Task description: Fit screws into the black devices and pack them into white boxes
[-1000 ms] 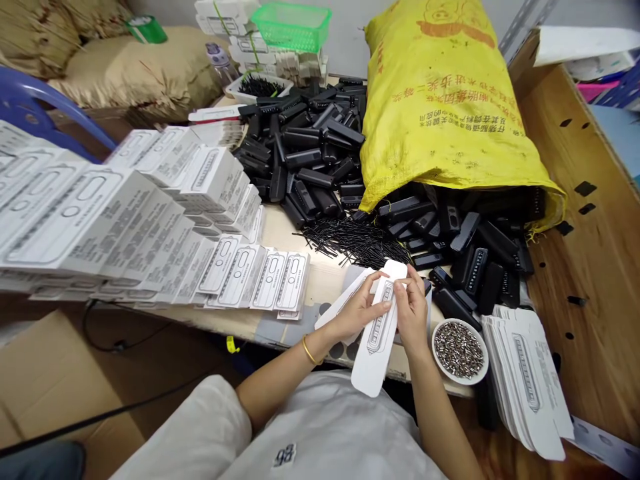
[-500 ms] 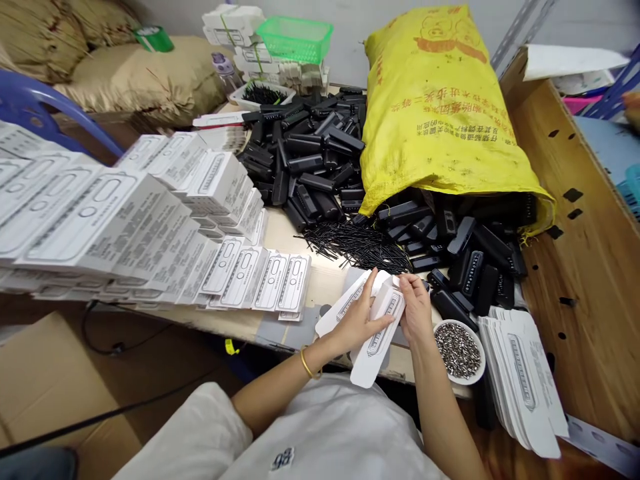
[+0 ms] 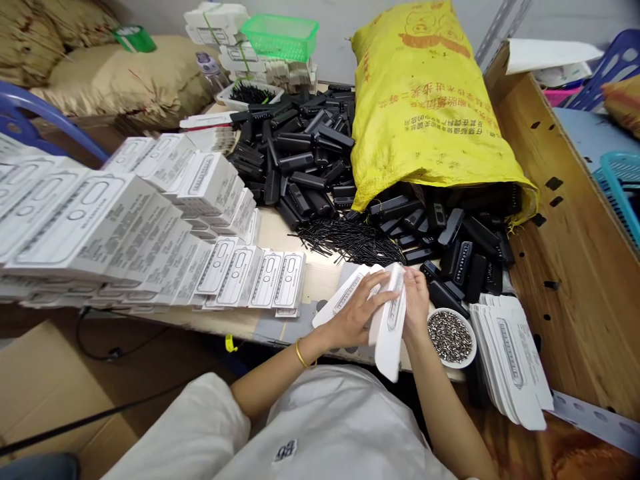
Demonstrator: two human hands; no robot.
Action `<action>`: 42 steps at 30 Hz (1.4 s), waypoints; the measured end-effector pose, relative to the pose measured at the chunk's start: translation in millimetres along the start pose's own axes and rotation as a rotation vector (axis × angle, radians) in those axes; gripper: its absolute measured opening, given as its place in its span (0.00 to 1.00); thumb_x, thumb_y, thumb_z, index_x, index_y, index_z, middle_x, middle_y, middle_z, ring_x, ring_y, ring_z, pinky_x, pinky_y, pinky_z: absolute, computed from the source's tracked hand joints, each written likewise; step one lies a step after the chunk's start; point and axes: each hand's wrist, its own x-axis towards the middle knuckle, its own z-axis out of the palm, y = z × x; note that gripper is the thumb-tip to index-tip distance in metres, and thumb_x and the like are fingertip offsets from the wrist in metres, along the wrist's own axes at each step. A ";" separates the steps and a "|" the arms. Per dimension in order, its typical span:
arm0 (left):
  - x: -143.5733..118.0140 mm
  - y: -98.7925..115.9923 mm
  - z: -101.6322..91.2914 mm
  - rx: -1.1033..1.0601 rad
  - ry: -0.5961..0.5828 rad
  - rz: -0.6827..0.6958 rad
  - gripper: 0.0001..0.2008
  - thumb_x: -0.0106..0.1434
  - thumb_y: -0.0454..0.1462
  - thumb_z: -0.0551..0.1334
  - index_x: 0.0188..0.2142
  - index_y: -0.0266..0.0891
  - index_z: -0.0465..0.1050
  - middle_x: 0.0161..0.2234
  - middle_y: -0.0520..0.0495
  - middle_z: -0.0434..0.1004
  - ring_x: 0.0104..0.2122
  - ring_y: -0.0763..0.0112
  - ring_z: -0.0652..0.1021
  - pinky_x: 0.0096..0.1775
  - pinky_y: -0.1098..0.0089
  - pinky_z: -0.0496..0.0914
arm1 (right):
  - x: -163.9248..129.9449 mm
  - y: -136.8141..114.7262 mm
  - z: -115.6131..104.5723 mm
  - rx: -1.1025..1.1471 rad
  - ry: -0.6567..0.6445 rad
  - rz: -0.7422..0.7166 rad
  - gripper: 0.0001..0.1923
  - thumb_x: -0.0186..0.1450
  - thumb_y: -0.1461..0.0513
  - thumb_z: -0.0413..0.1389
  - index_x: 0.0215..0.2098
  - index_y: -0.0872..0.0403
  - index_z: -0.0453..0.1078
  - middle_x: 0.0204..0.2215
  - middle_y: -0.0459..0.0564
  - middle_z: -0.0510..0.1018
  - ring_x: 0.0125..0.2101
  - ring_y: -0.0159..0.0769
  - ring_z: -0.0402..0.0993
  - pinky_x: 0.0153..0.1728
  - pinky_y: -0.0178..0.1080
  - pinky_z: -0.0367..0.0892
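Hands meet just left of the white bowl of small metal pieces (image 3: pixel 449 337): left hand (image 3: pixel 356 313) and right hand (image 3: pixel 415 301) both pinch a flat white printed carton (image 3: pixel 391 327), its long axis running toward the person. Fingertips underneath are hidden.

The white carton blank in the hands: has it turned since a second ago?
Yes. The blank has turned from face-up to nearly edge-on, judged against the bowl beside it.
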 end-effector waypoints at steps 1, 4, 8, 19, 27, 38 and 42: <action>0.6 -0.2 1.0 0.032 0.031 0.082 0.25 0.56 0.40 0.67 0.54 0.43 0.68 0.60 0.37 0.63 0.63 0.52 0.61 0.63 0.49 0.52 | 0.7 -4.5 -1.2 -0.069 -0.083 -0.020 0.18 0.64 0.46 0.50 0.38 0.50 0.63 0.27 0.43 0.72 0.26 0.32 0.69 0.30 0.37 0.68; 1.7 -4.0 3.5 -0.080 0.128 0.104 0.16 0.57 0.41 0.67 0.44 0.43 0.69 0.51 0.41 0.71 0.58 0.56 0.68 0.62 0.50 0.55 | 1.4 -18.6 -14.7 -0.366 -0.322 -0.189 0.17 0.69 0.51 0.44 0.41 0.52 0.67 0.33 0.49 0.76 0.34 0.38 0.73 0.37 0.42 0.70; 0.0 -6.5 0.3 -0.469 0.264 -0.187 0.25 0.54 0.44 0.69 0.48 0.44 0.62 0.42 0.47 0.73 0.44 0.64 0.76 0.51 0.59 0.68 | 7.6 -22.4 -49.3 -0.951 -0.618 -0.553 0.18 0.65 0.66 0.46 0.50 0.51 0.69 0.49 0.55 0.75 0.51 0.45 0.69 0.51 0.50 0.66; 5.8 -2.9 -10.6 0.097 0.217 -0.492 0.31 0.48 0.43 0.72 0.50 0.38 0.66 0.43 0.44 0.73 0.45 0.58 0.75 0.49 0.60 0.69 | 24.4 -25.8 -70.0 -0.861 -0.470 -0.660 0.24 0.59 0.65 0.54 0.54 0.51 0.64 0.47 0.56 0.76 0.49 0.46 0.73 0.51 0.52 0.68; 4.2 4.2 -10.5 0.351 0.051 -0.298 0.35 0.48 0.33 0.66 0.58 0.43 0.65 0.45 0.46 0.73 0.45 0.59 0.75 0.48 0.62 0.70 | 5.3 -73.1 -37.2 -0.315 -0.353 -0.566 0.18 0.65 0.58 0.53 0.54 0.46 0.62 0.43 0.51 0.77 0.43 0.41 0.75 0.45 0.48 0.70; 0.0 -13.5 -21.8 0.273 0.219 -0.280 0.39 0.52 0.32 0.65 0.63 0.42 0.57 0.61 0.42 0.66 0.60 0.58 0.68 0.62 0.55 0.60 | 108.7 3.2 -1.2 -1.168 -0.453 -0.508 0.08 0.59 0.67 0.54 0.23 0.52 0.68 0.27 0.53 0.76 0.35 0.42 0.70 0.38 0.43 0.64; 1.1 -19.4 -19.8 0.158 0.283 -0.283 0.37 0.52 0.34 0.67 0.62 0.42 0.58 0.60 0.42 0.66 0.60 0.57 0.67 0.63 0.55 0.58 | 109.9 5.6 -4.6 -1.201 -0.492 -0.506 0.13 0.58 0.68 0.56 0.18 0.51 0.64 0.24 0.50 0.75 0.32 0.39 0.70 0.35 0.40 0.60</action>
